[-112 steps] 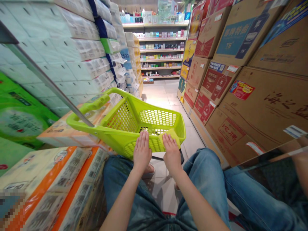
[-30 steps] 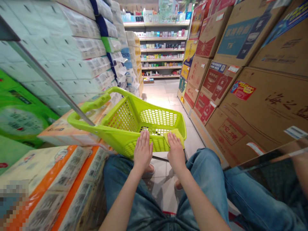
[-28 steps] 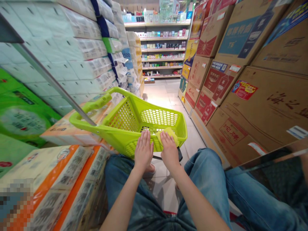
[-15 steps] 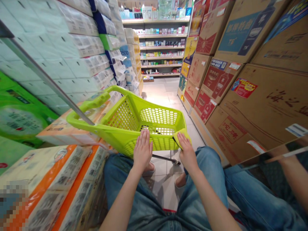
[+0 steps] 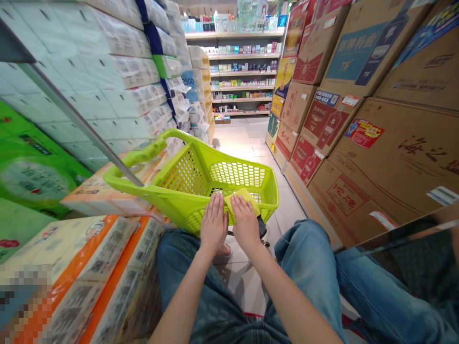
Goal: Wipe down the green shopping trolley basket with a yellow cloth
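A lime-green shopping basket cart [image 5: 172,203] stands before my knees, its handle end at the left with a grey metal pole rising from it. My left hand [image 5: 214,222] lies flat on the cart's near rim, fingers together and stretched out, holding nothing. Just right of it, my right hand [image 5: 244,217] presses a yellow cloth [image 5: 251,197] against the same rim. The cloth shows above and beside the fingers; something dark hangs below its right side. Under the right palm, part of the cloth is hidden.
Stacked tissue packs [image 5: 132,67] rise at the left, with orange-banded packs [image 5: 71,243] low beside my left leg. Tall cardboard boxes [image 5: 394,143] line the right side. A tiled aisle [image 5: 244,136] leads to stocked shelves [image 5: 244,71] at the back.
My right hand has slid the yellow cloth left along the rim, from near the cart's right corner to beside my left hand. My left hand stays on the rim.
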The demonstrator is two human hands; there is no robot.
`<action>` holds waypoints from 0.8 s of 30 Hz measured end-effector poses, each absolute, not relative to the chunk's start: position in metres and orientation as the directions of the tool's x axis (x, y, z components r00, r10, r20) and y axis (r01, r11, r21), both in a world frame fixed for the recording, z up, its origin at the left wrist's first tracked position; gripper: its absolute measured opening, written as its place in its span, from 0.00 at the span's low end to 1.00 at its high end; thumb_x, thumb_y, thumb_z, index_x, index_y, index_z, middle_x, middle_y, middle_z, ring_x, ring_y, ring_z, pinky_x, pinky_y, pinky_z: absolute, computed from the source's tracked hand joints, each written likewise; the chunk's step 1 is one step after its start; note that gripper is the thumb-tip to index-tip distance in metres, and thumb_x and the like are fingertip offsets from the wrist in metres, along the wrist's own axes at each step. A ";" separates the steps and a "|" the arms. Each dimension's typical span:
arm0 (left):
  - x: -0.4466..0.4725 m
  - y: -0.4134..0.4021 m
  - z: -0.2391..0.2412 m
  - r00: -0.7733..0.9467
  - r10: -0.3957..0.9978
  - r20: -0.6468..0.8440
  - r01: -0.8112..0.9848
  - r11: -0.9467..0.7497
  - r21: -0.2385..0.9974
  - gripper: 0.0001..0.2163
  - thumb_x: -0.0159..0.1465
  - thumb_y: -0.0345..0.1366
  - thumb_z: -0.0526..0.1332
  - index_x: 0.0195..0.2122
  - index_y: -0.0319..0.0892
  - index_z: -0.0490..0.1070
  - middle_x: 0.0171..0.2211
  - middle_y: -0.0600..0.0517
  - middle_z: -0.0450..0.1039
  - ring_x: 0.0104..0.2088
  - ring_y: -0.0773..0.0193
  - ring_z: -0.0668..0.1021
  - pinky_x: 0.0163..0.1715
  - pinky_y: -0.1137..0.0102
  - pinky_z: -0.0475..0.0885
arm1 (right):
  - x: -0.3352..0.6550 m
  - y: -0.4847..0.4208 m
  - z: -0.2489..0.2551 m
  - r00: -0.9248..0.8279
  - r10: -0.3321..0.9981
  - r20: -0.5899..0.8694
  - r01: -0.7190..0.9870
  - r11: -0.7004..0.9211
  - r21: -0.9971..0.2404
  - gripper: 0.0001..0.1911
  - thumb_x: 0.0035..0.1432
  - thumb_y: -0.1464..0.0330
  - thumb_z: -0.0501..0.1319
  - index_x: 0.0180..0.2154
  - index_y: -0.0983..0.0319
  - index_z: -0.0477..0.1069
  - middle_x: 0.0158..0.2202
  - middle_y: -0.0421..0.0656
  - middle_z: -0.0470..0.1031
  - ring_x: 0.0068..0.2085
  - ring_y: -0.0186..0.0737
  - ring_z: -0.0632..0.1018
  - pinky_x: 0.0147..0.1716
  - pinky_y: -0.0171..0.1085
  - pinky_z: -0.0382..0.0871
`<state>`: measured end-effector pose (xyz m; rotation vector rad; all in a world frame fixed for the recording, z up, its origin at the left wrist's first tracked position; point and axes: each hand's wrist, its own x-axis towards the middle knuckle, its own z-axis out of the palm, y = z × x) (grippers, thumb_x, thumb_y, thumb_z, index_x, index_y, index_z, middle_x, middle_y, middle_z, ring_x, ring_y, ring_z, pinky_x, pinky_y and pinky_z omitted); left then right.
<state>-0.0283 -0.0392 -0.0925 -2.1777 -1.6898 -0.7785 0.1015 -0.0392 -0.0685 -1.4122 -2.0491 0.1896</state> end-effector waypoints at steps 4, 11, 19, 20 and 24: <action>-0.028 -0.040 -0.090 0.173 0.812 0.557 0.956 -0.274 0.103 0.28 0.71 0.35 0.44 0.71 0.38 0.38 0.69 0.43 0.51 0.69 0.56 0.54 0.65 0.56 0.58 | 0.102 -0.041 -0.068 -0.287 0.864 0.414 0.766 0.466 -0.442 0.37 0.51 0.84 0.48 0.64 0.68 0.59 0.66 0.48 0.60 0.68 0.43 0.59 0.67 0.49 0.53; -0.029 -0.040 -0.094 0.173 0.802 0.571 0.952 -0.285 0.113 0.28 0.71 0.36 0.45 0.71 0.39 0.37 0.69 0.44 0.51 0.69 0.55 0.54 0.65 0.56 0.56 | 0.183 -0.053 -0.099 -0.191 0.859 0.475 0.752 0.439 -0.493 0.47 0.46 0.86 0.46 0.68 0.59 0.50 0.68 0.45 0.58 0.69 0.40 0.56 0.67 0.52 0.53; -0.027 -0.039 -0.094 0.157 0.806 0.571 0.949 -0.282 0.137 0.28 0.71 0.36 0.45 0.71 0.38 0.38 0.69 0.43 0.50 0.70 0.56 0.53 0.66 0.56 0.55 | 0.202 -0.054 -0.107 0.002 0.893 0.449 0.808 0.263 -0.527 0.46 0.43 0.86 0.47 0.67 0.66 0.54 0.67 0.50 0.57 0.69 0.43 0.56 0.68 0.52 0.52; -0.027 -0.039 -0.094 0.156 0.804 0.574 0.948 -0.284 0.142 0.28 0.71 0.36 0.45 0.71 0.38 0.38 0.69 0.43 0.51 0.70 0.55 0.53 0.66 0.56 0.56 | 0.189 -0.054 -0.101 -0.026 0.895 0.445 0.822 0.272 -0.500 0.46 0.43 0.87 0.47 0.66 0.68 0.54 0.67 0.51 0.57 0.69 0.44 0.56 0.68 0.51 0.52; -0.028 -0.039 -0.095 0.161 0.796 0.583 0.948 -0.290 0.134 0.28 0.71 0.36 0.44 0.71 0.39 0.38 0.69 0.43 0.51 0.69 0.55 0.53 0.65 0.56 0.56 | 0.127 -0.046 -0.076 -0.191 0.894 0.405 0.824 0.370 -0.429 0.41 0.47 0.86 0.49 0.65 0.69 0.58 0.66 0.51 0.59 0.68 0.44 0.59 0.67 0.48 0.53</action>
